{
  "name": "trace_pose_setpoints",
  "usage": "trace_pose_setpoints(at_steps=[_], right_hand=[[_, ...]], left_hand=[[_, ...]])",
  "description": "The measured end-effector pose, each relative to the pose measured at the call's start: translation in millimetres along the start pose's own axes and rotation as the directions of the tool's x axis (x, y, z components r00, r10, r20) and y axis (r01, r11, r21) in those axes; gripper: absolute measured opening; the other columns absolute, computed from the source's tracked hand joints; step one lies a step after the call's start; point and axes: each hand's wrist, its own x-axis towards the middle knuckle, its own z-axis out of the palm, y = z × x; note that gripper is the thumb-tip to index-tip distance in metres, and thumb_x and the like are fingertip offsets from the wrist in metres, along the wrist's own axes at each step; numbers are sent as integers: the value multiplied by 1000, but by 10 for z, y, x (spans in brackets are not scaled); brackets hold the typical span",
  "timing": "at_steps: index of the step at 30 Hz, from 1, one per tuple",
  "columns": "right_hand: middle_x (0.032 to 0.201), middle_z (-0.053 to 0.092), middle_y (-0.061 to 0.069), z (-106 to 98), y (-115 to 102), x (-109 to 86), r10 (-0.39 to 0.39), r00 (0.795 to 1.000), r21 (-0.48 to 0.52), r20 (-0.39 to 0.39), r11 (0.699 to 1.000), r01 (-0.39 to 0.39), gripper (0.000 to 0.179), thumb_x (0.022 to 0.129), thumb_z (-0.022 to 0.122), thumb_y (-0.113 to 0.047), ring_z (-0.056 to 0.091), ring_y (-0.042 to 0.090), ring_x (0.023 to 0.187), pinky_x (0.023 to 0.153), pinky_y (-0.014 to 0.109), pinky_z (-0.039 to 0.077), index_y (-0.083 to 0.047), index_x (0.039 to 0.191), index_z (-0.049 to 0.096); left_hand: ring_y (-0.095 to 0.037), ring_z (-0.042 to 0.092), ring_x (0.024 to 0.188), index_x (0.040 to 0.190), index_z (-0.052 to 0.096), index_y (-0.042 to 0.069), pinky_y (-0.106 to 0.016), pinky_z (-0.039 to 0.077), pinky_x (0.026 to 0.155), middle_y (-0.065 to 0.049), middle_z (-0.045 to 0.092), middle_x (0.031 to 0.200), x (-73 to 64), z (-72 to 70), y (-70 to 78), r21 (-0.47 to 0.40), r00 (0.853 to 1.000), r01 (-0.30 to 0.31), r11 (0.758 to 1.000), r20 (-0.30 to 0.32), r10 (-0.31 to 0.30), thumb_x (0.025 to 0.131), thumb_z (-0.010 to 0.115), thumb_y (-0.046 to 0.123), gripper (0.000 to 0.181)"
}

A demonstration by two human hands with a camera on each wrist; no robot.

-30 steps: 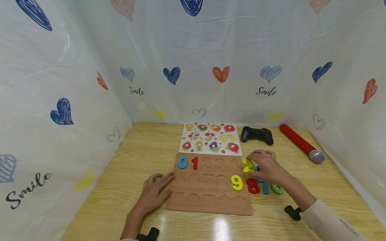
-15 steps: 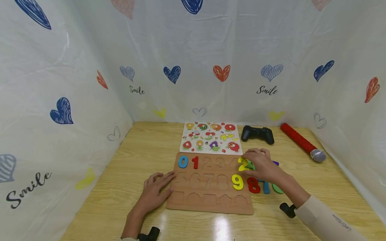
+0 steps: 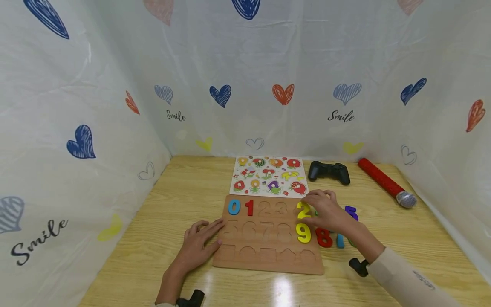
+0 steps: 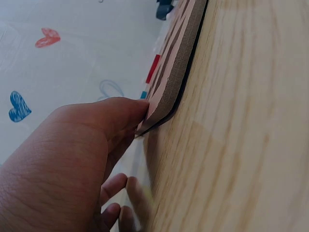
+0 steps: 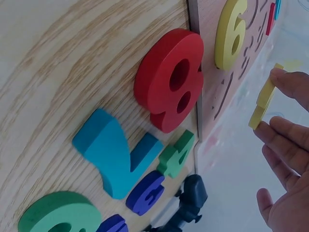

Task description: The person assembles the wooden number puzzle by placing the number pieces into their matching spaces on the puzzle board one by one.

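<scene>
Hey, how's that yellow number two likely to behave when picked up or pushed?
The yellow two is probably stiff: pinched in the right hand, it shows no sag. Being small and thin, it's likely light. Laid flat and pushed, its slab-like shape should slide rather than roll.

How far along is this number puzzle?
Looks done: the blue zero, red one and yellow nine sit in place on the board. In hand: the right hand pinches the yellow two; its slot is bare. To go: the red eight, blue seven and green four on the table, among others.
</scene>
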Motion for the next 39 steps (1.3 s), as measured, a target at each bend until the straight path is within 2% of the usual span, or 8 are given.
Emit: trace_pose_setpoints(at_steps=[11, 15, 19, 26, 39], right_hand=[[112, 71, 0, 109, -83, 142, -28, 999, -35, 22, 999, 29, 47, 78, 86, -41, 46, 34, 125, 102, 62, 19, -13, 114, 72], [115, 70, 4, 135, -118, 161, -33, 999, -9, 27, 999, 33, 49, 79, 86, -37, 46, 35, 125, 102, 63, 17, -10, 117, 72], [119, 69, 7, 155, -151, 187, -42, 999, -28, 35, 999, 43, 51, 80, 85, -35, 46, 34, 125, 103, 63, 17, -8, 121, 70], [117, 69, 6, 171, -196, 251, -81, 997, -33, 12, 996, 81, 49, 80, 86, -34, 47, 34, 123, 101, 63, 19, -8, 119, 71], [118, 70, 4, 222, -271, 381, -72, 996, -24, 45, 997, 73, 49, 81, 85, -36, 45, 33, 126, 103, 64, 17, -10, 119, 71]], left_hand=[[-29, 38, 132, 147, 54, 26, -60, 21, 100, 8, 48, 151, -3, 14, -20, 7, 1000, 9, 1000, 6, -9, 98, 65, 35, 51], [-29, 37, 132, 147, 54, 26, -59, 22, 100, 8, 48, 151, -11, 23, -23, 7, 1000, 18, 1000, 16, -18, 98, 64, 36, 51], [-30, 38, 132, 147, 55, 25, -59, 22, 100, 6, 48, 151, -17, 19, -11, 2, 1000, 21, 1000, 20, -21, 98, 65, 35, 51], [-30, 38, 132, 146, 55, 24, -60, 21, 101, 6, 48, 151, -2, 4, 3, -3, 1000, 17, 1000, 14, -17, 98, 64, 35, 50], [-31, 38, 132, 146, 56, 23, -61, 22, 99, 5, 49, 151, 3, -3, 23, -11, 1000, 12, 1000, 6, -12, 97, 66, 34, 50]])
